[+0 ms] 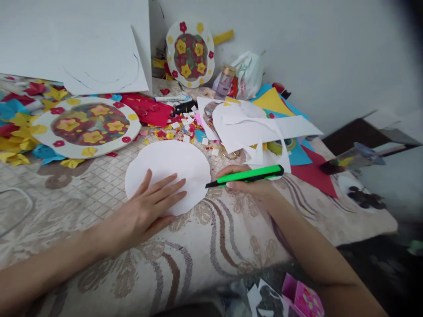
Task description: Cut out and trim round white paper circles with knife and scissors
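Note:
A rounded piece of white paper (168,160) lies flat on the patterned tablecloth (211,259). Across its lower part my left hand (155,200) is spread, palm down, fingers apart. My right hand (246,182) grips a green and black utility knife (251,175), its fingers closed round the body. The dark tip of the knife points left and reaches the paper's right edge; whether it touches cannot be made out. Behind the paper, to the left, rests a white plate-like piece (136,141) decorated with red and yellow paper flowers.
A similar flowered piece (170,39) leans against the wall. White paper offcuts (244,132) and coloured sheets (310,176) lie behind my right hand. A capped jar (225,81) stands beside a plastic bag (249,75). Folded paper flowers (20,127) are heaped at left.

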`<state>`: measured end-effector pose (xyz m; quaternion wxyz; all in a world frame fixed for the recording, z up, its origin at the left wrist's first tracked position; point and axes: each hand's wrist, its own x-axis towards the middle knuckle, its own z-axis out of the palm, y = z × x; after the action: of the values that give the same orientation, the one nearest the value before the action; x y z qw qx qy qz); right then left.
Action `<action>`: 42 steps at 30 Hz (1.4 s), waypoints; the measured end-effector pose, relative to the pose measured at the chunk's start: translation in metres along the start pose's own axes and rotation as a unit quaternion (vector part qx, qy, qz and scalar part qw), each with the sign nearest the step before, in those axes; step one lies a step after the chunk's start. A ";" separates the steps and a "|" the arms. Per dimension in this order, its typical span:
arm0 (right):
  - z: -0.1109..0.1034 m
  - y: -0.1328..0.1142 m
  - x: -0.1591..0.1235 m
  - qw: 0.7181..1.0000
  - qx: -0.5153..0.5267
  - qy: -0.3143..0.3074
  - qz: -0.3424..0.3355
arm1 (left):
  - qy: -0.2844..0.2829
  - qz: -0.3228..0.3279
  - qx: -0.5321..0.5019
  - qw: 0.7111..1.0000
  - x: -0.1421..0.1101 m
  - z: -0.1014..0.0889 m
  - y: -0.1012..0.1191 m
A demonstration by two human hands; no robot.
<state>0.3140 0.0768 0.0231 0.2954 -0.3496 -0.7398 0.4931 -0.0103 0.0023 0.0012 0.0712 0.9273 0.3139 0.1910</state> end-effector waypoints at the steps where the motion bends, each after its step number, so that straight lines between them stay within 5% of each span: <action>1: 0.001 0.001 0.001 1.000 0.005 0.007 0.002 | -0.003 -0.016 0.012 1.000 -0.001 -0.003 -0.002; 7: 0.018 0.001 0.001 0.998 0.052 0.044 0.008 | -0.041 -0.143 0.072 0.986 -0.011 -0.002 -0.005; 13: 0.038 0.000 0.007 0.956 0.267 0.122 0.020 | -0.014 -0.137 0.104 0.985 -0.023 -0.001 0.024; 16: 0.040 0.005 0.014 0.947 0.291 0.138 0.015 | 0.009 -0.112 0.124 0.986 -0.021 -0.006 0.031; 19: 0.039 0.007 0.011 0.958 0.242 0.156 0.004 | 0.015 -0.015 0.116 0.993 -0.011 -0.005 0.020; 23: 0.037 -0.003 -0.006 0.979 0.035 0.200 0.013 | -0.008 0.061 0.104 0.993 -0.002 0.003 0.004; 27: 0.040 -0.021 -0.024 0.973 -0.121 0.197 -0.012 | 0.002 0.039 0.123 0.992 -0.003 0.012 0.010; 32: 0.050 -0.034 -0.040 0.966 -0.165 0.190 -0.048 | 0.022 0.010 0.139 0.990 -0.005 0.020 0.022; 42: 0.064 -0.009 -0.052 0.943 -0.245 0.226 -0.007 | 0.039 -0.006 0.072 0.997 -0.008 0.020 0.020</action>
<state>0.2925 -0.0013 0.0050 0.3633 -0.5085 -0.7539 0.2028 0.0030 -0.0181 -0.0147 -0.0070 0.9198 0.3353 0.2038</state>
